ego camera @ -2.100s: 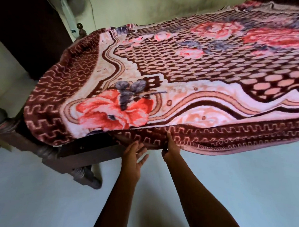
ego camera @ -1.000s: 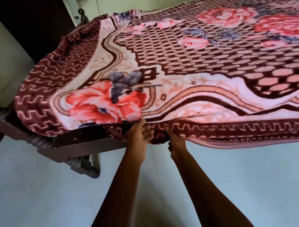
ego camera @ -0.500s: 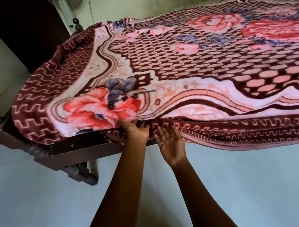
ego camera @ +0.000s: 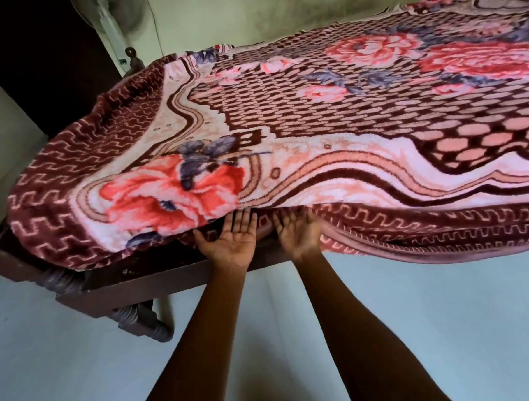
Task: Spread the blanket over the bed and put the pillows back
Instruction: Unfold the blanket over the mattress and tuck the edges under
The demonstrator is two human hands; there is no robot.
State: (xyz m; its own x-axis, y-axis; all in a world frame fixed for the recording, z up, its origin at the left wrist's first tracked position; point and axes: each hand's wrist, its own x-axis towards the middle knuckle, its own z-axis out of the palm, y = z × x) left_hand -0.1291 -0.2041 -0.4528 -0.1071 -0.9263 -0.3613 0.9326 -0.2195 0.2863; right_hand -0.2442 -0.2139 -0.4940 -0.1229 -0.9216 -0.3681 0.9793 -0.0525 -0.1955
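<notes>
A thick maroon and pink blanket (ego camera: 330,130) with red flowers covers the whole top of the bed. Its maroon zigzag border hangs folded over the near side. My left hand (ego camera: 231,238) is palm up with fingers spread, its fingertips tucked under the blanket's near edge beside the big red flower. My right hand (ego camera: 298,232) is next to it, also palm up, fingers reaching under the same edge. Neither hand grips the cloth. No pillows are in view.
The dark wooden bed frame (ego camera: 145,281) shows under the blanket at the near left, with a turned leg (ego camera: 141,324) on the pale floor (ego camera: 52,361). A standing fan (ego camera: 113,25) is by the far wall, behind the bedpost (ego camera: 132,59).
My left hand has let go of the blanket's edge and turned palm up. Both hands now lie flat side by side under the near edge, and the view has shifted slightly.
</notes>
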